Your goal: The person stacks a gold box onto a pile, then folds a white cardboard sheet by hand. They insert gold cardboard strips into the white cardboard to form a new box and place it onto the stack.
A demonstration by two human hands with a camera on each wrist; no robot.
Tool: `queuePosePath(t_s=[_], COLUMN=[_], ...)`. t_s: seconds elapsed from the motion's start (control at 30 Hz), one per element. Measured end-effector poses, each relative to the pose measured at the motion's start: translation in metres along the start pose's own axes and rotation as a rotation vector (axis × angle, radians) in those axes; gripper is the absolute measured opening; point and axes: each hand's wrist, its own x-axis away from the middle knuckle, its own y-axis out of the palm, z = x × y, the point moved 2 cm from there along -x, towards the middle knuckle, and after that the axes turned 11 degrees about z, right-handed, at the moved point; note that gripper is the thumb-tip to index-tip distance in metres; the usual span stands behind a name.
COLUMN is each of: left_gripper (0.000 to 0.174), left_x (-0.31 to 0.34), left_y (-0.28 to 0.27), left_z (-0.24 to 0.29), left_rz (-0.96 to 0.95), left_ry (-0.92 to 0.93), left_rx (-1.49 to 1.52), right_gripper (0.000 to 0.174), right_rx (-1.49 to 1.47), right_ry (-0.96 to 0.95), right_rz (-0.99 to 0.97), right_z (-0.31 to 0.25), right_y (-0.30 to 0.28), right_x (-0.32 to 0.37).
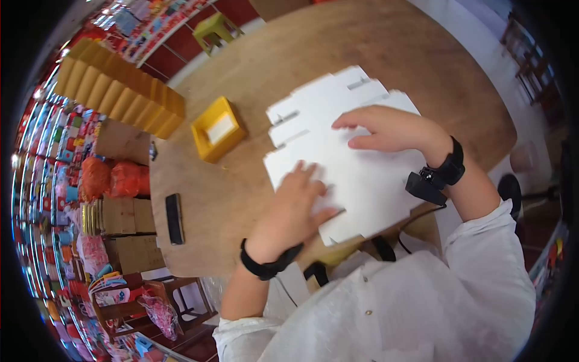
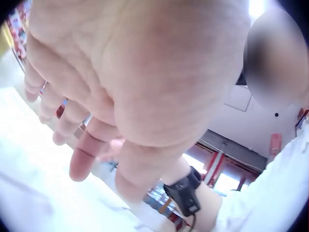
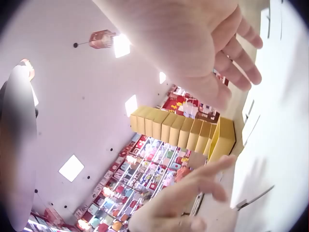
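Note:
White die-cut cardboard sheets (image 1: 362, 175) with slots and tabs lie flat on the wooden table before the person. Over their left part is the left hand (image 1: 289, 208), fingers spread and slightly blurred. The right hand (image 1: 392, 130) is over the upper right part, fingers extended toward the left. In the left wrist view the left palm (image 2: 140, 67) has relaxed, apart fingers above the white surface (image 2: 43, 169). The right wrist view has the right hand (image 3: 193, 48) beside the white cardboard (image 3: 280, 121), holding nothing. Whether either hand touches the sheets I cannot tell.
A yellow open box (image 1: 232, 142) stands left of the sheets, with a long stack of yellow boxes (image 1: 120, 87) beyond it. A black phone (image 1: 174, 218) lies near the table's left edge. A black cable (image 1: 410, 226) hangs at the near edge. Shelves of goods line the left.

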Motion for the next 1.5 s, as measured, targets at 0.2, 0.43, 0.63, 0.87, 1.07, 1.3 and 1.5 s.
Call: queuePosePath(t_s=[0.2,0.43,0.63,0.87,1.07,1.3,1.5], left_gripper=[0.041,0.033,0.033,0.021,0.021,0.024,0.030], left_x=[-0.004,-0.009,-0.017,-0.039,-0.061,-0.060,-0.045], left_y=[0.080,0.070,0.055,0.040,0.058,0.062,0.057], left_z=[0.068,0.072,0.056,0.030,0.001,-0.006,0.034], left_rz=[-0.063,-0.133,-0.176,-0.237,-0.159,-0.166,0.063], left_ry=[0.059,-0.045,-0.059,-0.314,-0.207,-0.117,0.060], left_rx=[-0.072,-0.002,0.177,0.136,0.010,0.094,-0.073], right_gripper=[0.049,0.055,0.053,0.017,0.031,0.035,0.029], right_rx=[0.154,0.192,0.433,0.360,0.347,0.226,0.311], right_ry=[0.075,0.031,-0.131,0.119,0.139,0.162,0.121], right_rz=[0.089,0.099,0.280,-0.062,-0.110,-0.185,-0.039], right_z=[0.022,0.018,0.012,0.016,0.046,0.058,0.059], right_y=[0.019,0.029,0.046,0.007,0.013,0.014,0.025], right_x=[0.111,0.159,0.150,0.092,0.054,0.061,0.070])
